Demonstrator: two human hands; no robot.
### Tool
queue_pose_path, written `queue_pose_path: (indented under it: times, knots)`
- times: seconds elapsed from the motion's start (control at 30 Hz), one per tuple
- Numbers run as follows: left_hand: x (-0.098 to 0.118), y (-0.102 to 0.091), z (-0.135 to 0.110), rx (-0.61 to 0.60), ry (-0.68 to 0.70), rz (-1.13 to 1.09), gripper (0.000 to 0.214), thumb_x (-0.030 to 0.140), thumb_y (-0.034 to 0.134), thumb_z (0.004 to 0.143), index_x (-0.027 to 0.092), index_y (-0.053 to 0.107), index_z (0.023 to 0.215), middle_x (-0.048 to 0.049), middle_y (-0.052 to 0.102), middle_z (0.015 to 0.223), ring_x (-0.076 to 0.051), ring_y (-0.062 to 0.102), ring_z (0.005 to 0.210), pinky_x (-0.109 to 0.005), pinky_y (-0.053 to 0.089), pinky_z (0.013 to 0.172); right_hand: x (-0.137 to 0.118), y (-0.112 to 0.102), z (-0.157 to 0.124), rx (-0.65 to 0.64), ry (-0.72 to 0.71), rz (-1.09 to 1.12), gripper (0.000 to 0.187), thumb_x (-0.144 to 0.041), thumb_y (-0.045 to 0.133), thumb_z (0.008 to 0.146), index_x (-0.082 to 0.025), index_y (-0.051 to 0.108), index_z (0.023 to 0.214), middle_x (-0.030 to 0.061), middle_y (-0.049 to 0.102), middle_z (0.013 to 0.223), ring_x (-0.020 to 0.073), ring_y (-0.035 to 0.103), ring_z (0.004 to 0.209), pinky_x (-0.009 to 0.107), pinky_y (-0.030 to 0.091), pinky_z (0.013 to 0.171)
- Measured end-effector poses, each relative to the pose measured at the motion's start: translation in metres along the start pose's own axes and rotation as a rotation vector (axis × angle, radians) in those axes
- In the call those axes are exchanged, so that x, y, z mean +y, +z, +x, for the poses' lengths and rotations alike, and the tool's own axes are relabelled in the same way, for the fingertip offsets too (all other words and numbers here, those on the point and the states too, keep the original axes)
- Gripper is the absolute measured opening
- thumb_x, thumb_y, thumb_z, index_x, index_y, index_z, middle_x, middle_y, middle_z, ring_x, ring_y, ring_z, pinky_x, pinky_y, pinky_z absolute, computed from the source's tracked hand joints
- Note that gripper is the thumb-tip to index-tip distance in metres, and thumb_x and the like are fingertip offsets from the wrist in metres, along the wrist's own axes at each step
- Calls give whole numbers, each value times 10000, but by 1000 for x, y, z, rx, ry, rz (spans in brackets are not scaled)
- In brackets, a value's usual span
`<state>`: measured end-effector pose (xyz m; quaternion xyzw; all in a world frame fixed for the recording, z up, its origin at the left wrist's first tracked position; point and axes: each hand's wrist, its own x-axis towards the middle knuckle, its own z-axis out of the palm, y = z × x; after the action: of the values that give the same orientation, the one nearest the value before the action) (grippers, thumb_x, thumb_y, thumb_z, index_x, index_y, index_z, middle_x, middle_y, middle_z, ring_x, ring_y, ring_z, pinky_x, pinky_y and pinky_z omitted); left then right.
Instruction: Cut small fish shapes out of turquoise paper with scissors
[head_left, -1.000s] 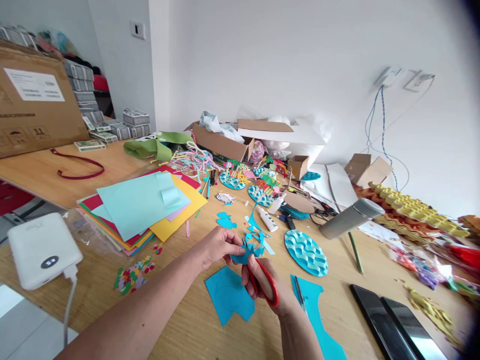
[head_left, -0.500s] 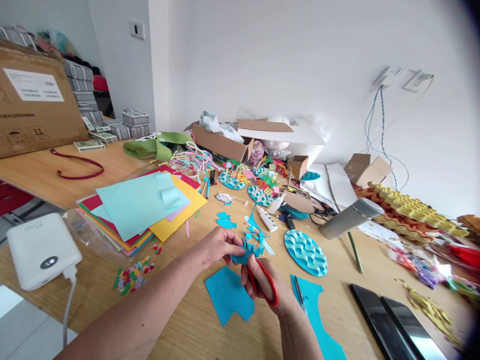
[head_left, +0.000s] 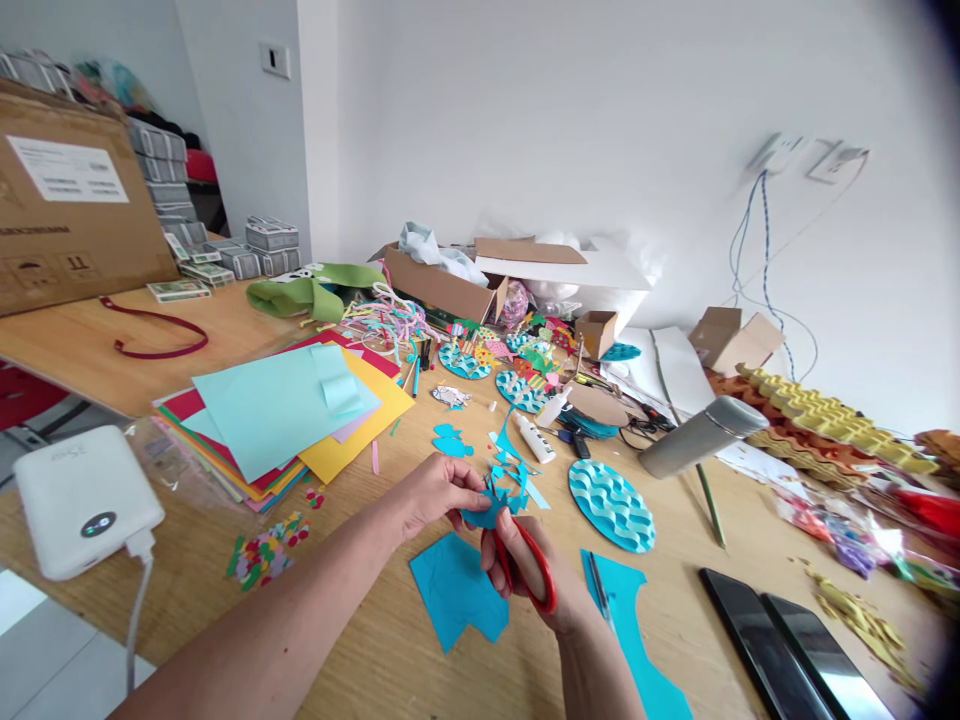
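My left hand [head_left: 448, 494] pinches a small blue paper cutout [head_left: 486, 516] between thumb and fingers. Red-handled scissors [head_left: 541, 578] are gripped in my right hand [head_left: 525, 560], their blades at the cutout's far edge and partly hidden by it. Below my hands lies a larger piece of blue paper [head_left: 457, 595] with faint drawn lines. Blue scraps [head_left: 517, 475] are scattered just beyond my fingers, and some cut blue shapes [head_left: 451, 440] lie farther left. To the right, a pen [head_left: 598, 585] rests on a curved blue paper remnant [head_left: 637, 640].
Coloured paper sheets [head_left: 270, 410] are stacked at left, near a white power bank [head_left: 86, 505] and paper dots [head_left: 266, 550]. Glue bottles [head_left: 535, 438], a wave-patterned disc [head_left: 611, 505], a grey flask [head_left: 701, 438] and two phones [head_left: 757, 640] stand or lie rightward. Boxes [head_left: 442, 290] line the wall.
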<state>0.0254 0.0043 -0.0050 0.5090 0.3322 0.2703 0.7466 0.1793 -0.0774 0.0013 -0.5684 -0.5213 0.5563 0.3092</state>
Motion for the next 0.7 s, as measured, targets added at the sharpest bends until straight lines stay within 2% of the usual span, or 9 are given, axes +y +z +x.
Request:
queue_pose_path:
  times: [0.7]
  knots:
    - [2, 1, -1, -17, -16, 21, 386, 438, 789, 518, 121, 617, 655, 1, 599, 580, -123, 553, 544, -234, 412, 484, 4, -3, 3, -7, 3, -51, 702, -810, 413, 747, -154, 557, 544, -2, 459, 389, 82, 409, 342, 216, 241, 379]
